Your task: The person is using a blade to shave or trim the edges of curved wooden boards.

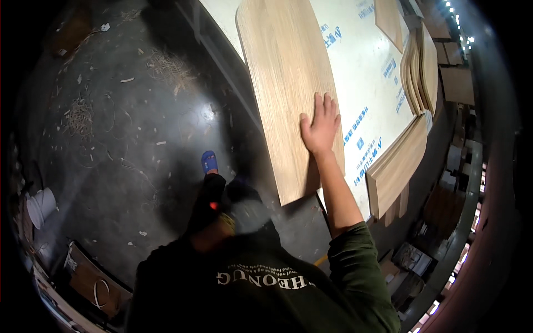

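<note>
A long wood-grain board (286,72) with a rounded far corner lies along the left side of a white-topped table, its near end sticking out past the edge. My right hand (321,130) rests flat on the board's right part, fingers spread. Down by my body, my left hand (206,240) is dark and smeared. Beside it is a blurred greyish thing (250,215) with a yellowish part; its kind does not show. The fingers there seem closed around something, but the grip is mostly hidden.
Curved wood-grain boards are stacked on the table's right (419,72), with another stack (397,166) nearer me. The white tabletop (358,83) carries blue print. Thin edging scraps (172,69) litter the floor at left. A white bucket (41,208) stands far left; my blue sandal (209,161) shows below.
</note>
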A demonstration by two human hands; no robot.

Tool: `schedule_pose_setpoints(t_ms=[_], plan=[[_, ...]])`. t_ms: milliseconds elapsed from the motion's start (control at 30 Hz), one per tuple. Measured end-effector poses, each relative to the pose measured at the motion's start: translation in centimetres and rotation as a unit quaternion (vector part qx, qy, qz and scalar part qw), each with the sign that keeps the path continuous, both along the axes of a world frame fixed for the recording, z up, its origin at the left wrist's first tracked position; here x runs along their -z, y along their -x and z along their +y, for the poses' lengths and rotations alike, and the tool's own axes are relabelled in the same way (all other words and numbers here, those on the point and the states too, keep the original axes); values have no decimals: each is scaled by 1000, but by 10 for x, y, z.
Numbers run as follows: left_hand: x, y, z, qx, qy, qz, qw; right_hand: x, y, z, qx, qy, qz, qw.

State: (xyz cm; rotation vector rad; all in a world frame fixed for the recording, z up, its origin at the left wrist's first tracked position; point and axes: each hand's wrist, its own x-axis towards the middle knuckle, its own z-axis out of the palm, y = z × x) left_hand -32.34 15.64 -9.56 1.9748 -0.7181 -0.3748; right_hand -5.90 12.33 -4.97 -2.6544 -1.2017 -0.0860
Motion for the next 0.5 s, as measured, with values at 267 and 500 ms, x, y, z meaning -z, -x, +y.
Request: schedule_pose_setpoints(t_ms=[267,500], plan=[[-47,74,84,-574,468,342,578,-28,139,-23,-118,149,71,979],[-51,100,16,-480,526,447,541,-27,141,-70,-169,177,89,966]])
